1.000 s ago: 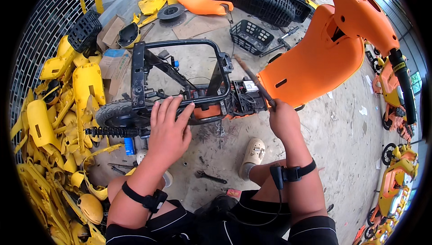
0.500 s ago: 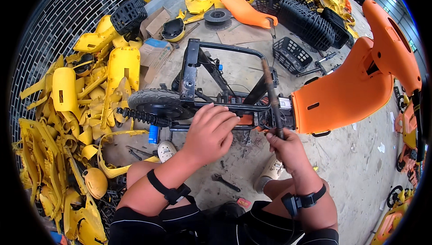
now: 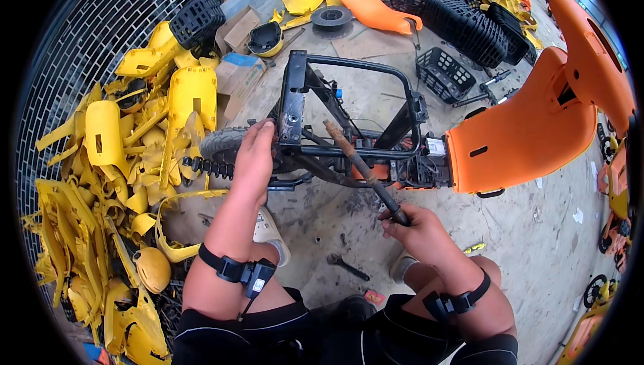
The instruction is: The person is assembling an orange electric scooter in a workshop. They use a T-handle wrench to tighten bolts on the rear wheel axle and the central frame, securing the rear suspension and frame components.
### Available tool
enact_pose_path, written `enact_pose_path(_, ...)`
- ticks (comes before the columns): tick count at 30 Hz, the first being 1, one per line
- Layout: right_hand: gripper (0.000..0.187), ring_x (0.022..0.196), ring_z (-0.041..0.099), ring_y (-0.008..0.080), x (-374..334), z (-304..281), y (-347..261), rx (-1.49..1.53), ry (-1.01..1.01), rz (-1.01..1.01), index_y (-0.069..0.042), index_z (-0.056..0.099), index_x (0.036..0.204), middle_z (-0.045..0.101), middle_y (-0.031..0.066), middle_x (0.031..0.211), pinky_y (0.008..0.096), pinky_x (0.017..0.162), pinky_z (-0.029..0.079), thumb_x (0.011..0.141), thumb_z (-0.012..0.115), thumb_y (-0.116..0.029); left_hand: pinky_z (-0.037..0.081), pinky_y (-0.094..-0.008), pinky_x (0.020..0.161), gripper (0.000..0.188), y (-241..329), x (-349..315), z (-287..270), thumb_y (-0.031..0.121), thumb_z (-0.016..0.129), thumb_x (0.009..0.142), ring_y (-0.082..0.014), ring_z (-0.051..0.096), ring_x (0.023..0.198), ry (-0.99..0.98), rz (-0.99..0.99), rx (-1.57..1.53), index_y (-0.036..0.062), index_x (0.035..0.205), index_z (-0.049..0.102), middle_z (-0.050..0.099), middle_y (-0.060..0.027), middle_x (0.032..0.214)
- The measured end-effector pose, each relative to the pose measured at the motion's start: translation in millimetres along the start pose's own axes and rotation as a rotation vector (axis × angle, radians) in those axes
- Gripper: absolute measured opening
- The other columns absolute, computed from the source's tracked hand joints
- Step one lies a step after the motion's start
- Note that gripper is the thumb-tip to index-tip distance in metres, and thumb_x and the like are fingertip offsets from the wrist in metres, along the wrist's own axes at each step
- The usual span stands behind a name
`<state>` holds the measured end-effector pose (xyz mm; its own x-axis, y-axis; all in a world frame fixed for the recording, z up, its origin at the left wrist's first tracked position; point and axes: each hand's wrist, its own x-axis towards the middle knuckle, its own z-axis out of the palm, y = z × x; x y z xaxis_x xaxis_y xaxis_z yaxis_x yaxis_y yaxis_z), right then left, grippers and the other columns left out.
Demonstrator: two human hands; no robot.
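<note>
A black scooter frame (image 3: 349, 61) lies in front of me, joined on the right to a curved orange body panel (image 3: 530, 140). My left hand (image 3: 252, 167) is at the frame's left end, fingers stretched upward beside the rear upright. It partly covers the rear wheel (image 3: 223, 140) and the coil-spring shock absorber (image 3: 206, 167); whether it presses on them is hard to tell. My right hand (image 3: 417, 226) grips the dark lower end of a rusty metal rod (image 3: 365, 172). The rod slants up and left, its rusty tip over the frame's open middle.
Yellow plastic body parts (image 3: 104, 134) are heaped on the left. On the floor near my feet lie an adjustable wrench (image 3: 349, 268) and a yellow-handled tool (image 3: 475, 248). Beyond the frame are a black basket (image 3: 444, 78), a dark reel (image 3: 332, 16) and an orange panel (image 3: 372, 8).
My left hand has moved left, from the frame's near rail to its rear upright. The rod has swung from nearly upright to a leftward slant, as my right hand has come slightly lower.
</note>
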<state>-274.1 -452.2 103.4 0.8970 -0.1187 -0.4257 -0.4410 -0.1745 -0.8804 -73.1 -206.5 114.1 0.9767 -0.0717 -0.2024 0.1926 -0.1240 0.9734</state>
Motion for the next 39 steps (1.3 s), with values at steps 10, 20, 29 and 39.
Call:
enact_pose_path(10, 0.018, 0.076, 0.064, 0.0404, 4.5, -11.1, -27.7, -0.609, 0.352, -0.335, -0.003, 0.067, 0.094, 0.065, 0.0201, 0.079, 0.0477, 0.066, 0.050, 0.085, 0.069, -0.019, 0.037, -0.0346, 0.110, 0.048, -3.6, -6.7, 11.8, 0.031, 0.047, 0.106, -0.0242, 0.052, 0.127, 0.058, 0.425, 0.314, -0.0009, 0.142, 0.047, 0.055, -0.0186, 0.137)
enact_pose_path(20, 0.018, 0.077, 0.068, 0.0405, 14.2, -3.5, -39.2, -0.608, 0.336, -0.352, -0.002, 0.063, 0.089, 0.068, 0.0200, 0.082, 0.0509, 0.069, 0.055, 0.088, 0.064, -0.020, 0.045, -0.0377, 0.103, 0.052, -10.2, -0.7, 27.1, 0.022, 0.056, 0.101, -0.0272, 0.054, 0.124, 0.058, 0.660, 0.459, 0.0007, 0.146, 0.041, 0.051, -0.0208, 0.140)
enact_pose_path(29, 0.023, 0.073, 0.068, 0.0406, 20.6, 6.3, -41.2, -0.571, 0.243, -0.324, -0.001, 0.061, 0.087, 0.067, 0.0198, 0.076, 0.0508, 0.066, 0.055, 0.089, 0.063, -0.024, 0.035, -0.0366, 0.112, 0.047, -12.2, 1.3, 49.8, 0.022, 0.047, 0.105, -0.0293, 0.047, 0.133, 0.144, 0.616, 0.354, -0.0032, 0.144, 0.045, 0.048, -0.0217, 0.145)
enact_pose_path(39, 0.023, 0.070, 0.067, 0.0380, 23.2, 8.7, -37.3, -0.616, 0.307, -0.341, -0.003, 0.059, 0.086, 0.067, 0.0170, 0.075, 0.0499, 0.062, 0.054, 0.088, 0.065, -0.026, 0.024, -0.0348, 0.119, 0.061, -4.4, 1.5, 59.9, 0.037, 0.022, 0.109, -0.0260, 0.039, 0.141, 0.086, 0.491, 0.030, -0.0063, 0.148, 0.038, 0.043, -0.0186, 0.151)
